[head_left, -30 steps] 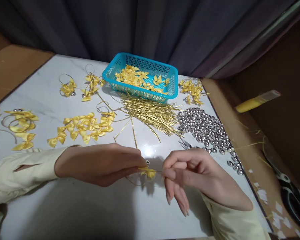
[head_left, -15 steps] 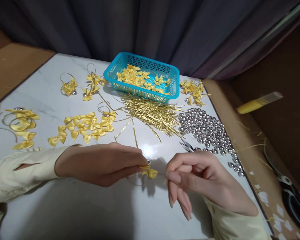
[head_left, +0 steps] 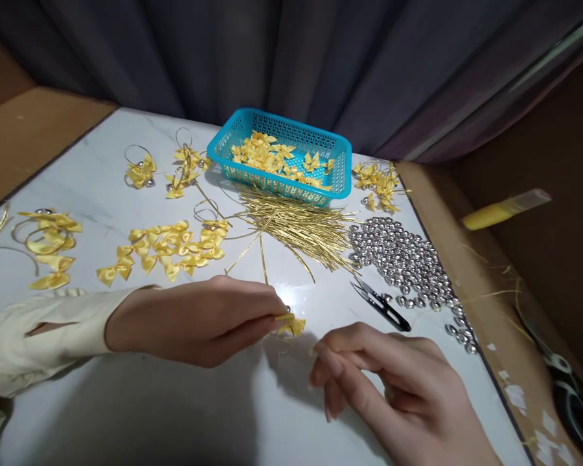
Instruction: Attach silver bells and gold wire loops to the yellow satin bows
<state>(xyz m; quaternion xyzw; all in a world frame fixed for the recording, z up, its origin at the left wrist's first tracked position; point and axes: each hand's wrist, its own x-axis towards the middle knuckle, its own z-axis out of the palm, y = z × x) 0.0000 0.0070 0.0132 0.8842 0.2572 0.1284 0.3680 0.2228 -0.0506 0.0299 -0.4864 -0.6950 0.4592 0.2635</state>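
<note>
My left hand (head_left: 199,320) reaches in from the left with its fingers pressed together. Between thumb and fingertips it pinches a yellow satin bow (head_left: 291,326), and a small silver bell shows at the bow's upper edge. My right hand (head_left: 383,382) is lower and to the right, apart from the bow, with thumb and forefinger closed in a pinch. Whatever those fingertips hold is too fine to make out. Black-handled thread snips (head_left: 381,304) lie above my right hand, beside the heap of silver bells (head_left: 403,252).
Gold cords (head_left: 301,226) lie below a blue basket (head_left: 342,169) of yellow bows. Loose bows (head_left: 165,246) spread at left, with looped cord-and-bow pieces (head_left: 140,171) beyond and more at back right (head_left: 379,184). Large scissors (head_left: 571,395) and paper scraps lie on the right ledge.
My right hand has moved down and toward me, away from the bow, uncovering the snips. My left hand still pinches the bow, now slightly higher. The view has shifted a little.
</note>
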